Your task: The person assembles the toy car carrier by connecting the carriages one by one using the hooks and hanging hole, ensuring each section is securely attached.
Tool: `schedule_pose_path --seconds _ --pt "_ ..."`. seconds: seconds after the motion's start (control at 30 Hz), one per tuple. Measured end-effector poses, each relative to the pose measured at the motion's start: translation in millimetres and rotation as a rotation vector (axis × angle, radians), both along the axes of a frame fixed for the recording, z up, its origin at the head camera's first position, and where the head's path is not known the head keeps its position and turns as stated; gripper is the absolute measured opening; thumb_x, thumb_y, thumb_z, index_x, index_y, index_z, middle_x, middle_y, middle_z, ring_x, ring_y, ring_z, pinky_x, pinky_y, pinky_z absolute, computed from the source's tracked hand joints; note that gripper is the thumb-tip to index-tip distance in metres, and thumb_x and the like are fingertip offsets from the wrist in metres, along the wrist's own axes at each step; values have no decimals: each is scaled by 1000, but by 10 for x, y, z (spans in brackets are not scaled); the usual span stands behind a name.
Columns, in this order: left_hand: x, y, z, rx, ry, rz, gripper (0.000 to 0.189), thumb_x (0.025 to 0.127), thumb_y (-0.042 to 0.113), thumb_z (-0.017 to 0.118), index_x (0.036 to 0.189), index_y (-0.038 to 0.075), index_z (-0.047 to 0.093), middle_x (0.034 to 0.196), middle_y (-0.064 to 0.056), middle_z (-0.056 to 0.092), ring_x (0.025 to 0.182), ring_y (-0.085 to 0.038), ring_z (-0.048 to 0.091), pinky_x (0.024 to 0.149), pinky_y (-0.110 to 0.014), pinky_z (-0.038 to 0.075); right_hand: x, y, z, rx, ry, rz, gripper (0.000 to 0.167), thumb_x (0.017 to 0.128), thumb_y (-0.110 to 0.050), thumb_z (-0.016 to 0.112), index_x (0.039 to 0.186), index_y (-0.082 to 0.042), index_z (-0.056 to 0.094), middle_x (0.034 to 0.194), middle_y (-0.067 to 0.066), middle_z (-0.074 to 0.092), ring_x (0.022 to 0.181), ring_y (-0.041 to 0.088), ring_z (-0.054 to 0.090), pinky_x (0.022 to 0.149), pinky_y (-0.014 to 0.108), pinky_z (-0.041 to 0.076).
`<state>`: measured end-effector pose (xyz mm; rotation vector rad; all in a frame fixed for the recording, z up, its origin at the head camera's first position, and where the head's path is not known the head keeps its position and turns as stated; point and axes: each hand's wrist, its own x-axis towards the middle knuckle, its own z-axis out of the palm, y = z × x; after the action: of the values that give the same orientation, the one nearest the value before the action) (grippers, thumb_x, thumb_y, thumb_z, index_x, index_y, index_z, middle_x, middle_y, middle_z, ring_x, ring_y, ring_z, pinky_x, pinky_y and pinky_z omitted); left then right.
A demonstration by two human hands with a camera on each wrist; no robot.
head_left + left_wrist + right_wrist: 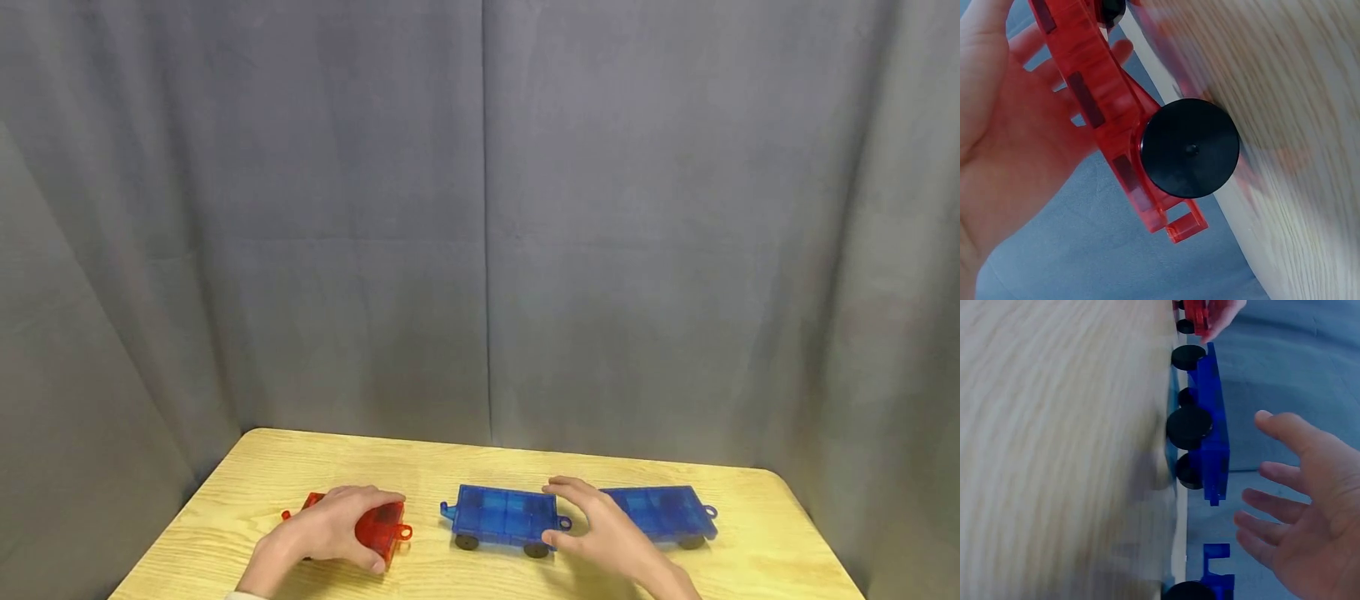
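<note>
A translucent red toy train car (381,527) stands on the table at the left. My left hand (330,525) reaches over it and grips it, thumb on the near side and fingers on the far side. In the left wrist view, the car's black wheel (1190,149) is right at the tabletop. A translucent blue toy train car (504,515) stands mid-table, hook to the left and ring to the right. My right hand (600,532) hovers by its ring end, fingers spread and holding nothing. A second blue train car (667,510) is partly hidden behind that hand.
The cars stand in a rough row on a light wooden table (420,467) with rounded back corners. Grey curtains (480,233) hang behind the table and at both sides.
</note>
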<state>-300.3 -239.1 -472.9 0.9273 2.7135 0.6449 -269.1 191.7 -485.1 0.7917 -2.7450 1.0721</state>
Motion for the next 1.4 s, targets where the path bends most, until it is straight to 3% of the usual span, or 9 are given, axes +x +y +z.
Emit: schedule_pose_path --seconds 0.13,0.37,0.57,0.8,0.97,1.17,1.4 --pt "-15 -14 -11 -10 8 1 87 71 53 89 145 17 58 123 7 63 102 -13 56 82 -39 48 -2 -27 -62 3 -53 45 61 92 -38 76 142 -7 59 151 16 46 130 46 48 96 65 43" --pt "32 -38 19 -32 30 24 87 72 53 89 143 11 58 126 0 63 104 -16 57 85 -40 48 -12 -127 -124 38 -117 21 73 89 -45 78 146 -6 55 153 20 42 134 50 41 100 72 33" --pt "64 -88 36 -55 8 61 86 74 51 89 143 12 58 126 -2 62 103 -21 55 84 -44 48 -5 -153 -196 45 -81 24 66 89 -35 80 142 -3 58 155 19 41 133 53 41 99 72 34" --pt "60 -86 128 -81 28 85 84 75 50 88 144 14 58 120 0 61 98 -20 53 81 -44 46 -25 -180 -198 13 -104 34 64 90 -31 79 143 -2 57 155 20 40 130 47 48 101 79 20" --pt "39 -39 170 -94 70 66 83 76 50 87 144 12 58 119 1 62 98 -16 53 83 -46 44 -15 -208 -197 -13 -110 42 64 91 -29 79 144 0 56 156 21 39 132 47 47 101 75 28" --pt "31 19 205 -105 134 57 82 77 48 85 147 16 57 124 2 60 103 -15 53 89 -49 41 -9 -246 -205 -33 -151 63 63 94 -27 76 145 1 53 158 21 36 134 45 45 98 60 44" --pt "6 114 209 -87 189 29 84 77 53 84 149 21 56 122 4 61 103 -14 54 87 -48 41 -5 -261 -195 -18 -117 72 63 94 -27 75 145 2 53 158 20 36 136 43 44 99 56 44"
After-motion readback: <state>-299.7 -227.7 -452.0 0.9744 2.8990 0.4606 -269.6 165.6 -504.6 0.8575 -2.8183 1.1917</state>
